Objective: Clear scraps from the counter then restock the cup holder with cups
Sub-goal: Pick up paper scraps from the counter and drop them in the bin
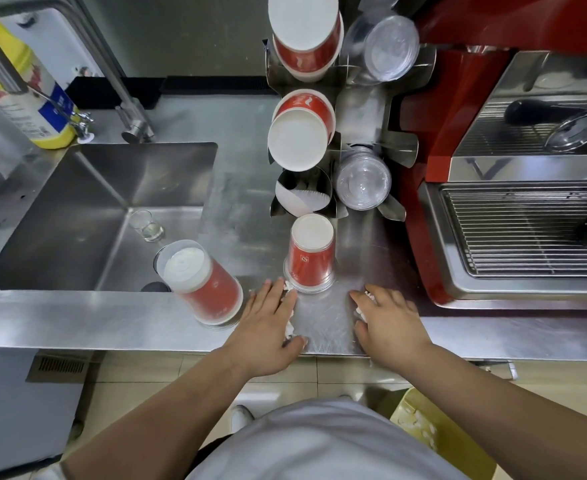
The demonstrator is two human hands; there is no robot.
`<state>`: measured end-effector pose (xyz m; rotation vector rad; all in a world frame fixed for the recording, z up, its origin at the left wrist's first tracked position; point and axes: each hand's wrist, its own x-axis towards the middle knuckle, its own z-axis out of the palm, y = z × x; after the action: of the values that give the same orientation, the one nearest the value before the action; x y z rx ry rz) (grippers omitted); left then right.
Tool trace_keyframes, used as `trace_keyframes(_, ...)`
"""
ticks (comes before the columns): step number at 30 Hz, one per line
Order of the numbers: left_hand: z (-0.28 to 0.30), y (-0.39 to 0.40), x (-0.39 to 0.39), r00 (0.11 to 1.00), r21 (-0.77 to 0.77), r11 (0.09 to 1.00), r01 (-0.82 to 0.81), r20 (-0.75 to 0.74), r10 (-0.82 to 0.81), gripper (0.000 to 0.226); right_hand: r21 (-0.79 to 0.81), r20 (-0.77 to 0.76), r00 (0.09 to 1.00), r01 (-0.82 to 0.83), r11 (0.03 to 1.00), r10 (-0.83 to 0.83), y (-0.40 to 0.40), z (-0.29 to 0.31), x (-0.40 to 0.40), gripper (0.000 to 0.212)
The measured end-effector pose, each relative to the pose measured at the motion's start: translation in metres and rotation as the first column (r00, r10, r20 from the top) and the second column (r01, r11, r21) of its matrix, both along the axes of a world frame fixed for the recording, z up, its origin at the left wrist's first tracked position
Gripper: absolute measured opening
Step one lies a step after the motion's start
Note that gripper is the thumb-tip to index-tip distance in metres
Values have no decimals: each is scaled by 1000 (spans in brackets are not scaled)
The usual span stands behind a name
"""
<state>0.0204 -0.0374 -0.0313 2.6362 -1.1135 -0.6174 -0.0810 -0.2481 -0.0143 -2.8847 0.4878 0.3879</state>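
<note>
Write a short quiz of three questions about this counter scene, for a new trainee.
1. True or false: both hands lie palm-down on the steel counter.
2. What white bits lie under the left hand and the right hand?
3. The sleeve of red cups near the left hand's fingertips stands: A) in the sink, B) on the counter, C) on the coffee machine.

Key: 1 true; 2 scraps; 3 B.

The white scraps [289,328] lay mostly hidden under the left hand [268,327]; those under the right hand [389,327] showed only at its ten o'clock edge. The top red cup stack [306,39] was cut off at twelve o'clock, and the yellow bin [437,434] at five o'clock was half covered by the right arm.
</note>
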Motion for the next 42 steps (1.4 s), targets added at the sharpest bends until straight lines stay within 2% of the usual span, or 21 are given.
trace_keyframes(9,-6,-5,16,997,-15,997,-73,5,73,79,6,-11,1000,-14,1000,14,-3,0,-1,49)
trace_keyframes(14,-16,6,19,997,-76,997,-28,64,33,77,3,-13,1000,-14,1000,14,-3,0,-2,50)
trace_keyframes(17,-16,12,14,992,-145,989,17,128,2,65,2,-13,1000,-14,1000,14,-3,0,-2,49)
trace_keyframes(21,-9,20,3,981,-181,983,-19,187,53,48,7,-7,1000,-12,1000,12,-2,1,-2,49)
trace_keyframes(27,-14,24,3,993,-241,970,15,116,14,39,4,-17,1000,-25,1000,25,-3,1,-3,49)
trace_keyframes(31,-6,26,3,995,-244,970,15,102,11,43,6,-19,999,-31,999,31,-4,2,-3,49)
trace_keyframes(36,19,25,6,995,-134,990,50,96,-37,71,11,-28,998,-48,999,48,-5,1,-4,51)
trace_keyframes(39,38,24,14,986,69,985,155,57,-159,81,14,-32,998,-56,998,56,-7,1,-4,52)
trace_keyframes(42,45,17,20,964,248,937,247,37,-264,84,9,-39,997,-69,998,70,-7,2,-3,53)
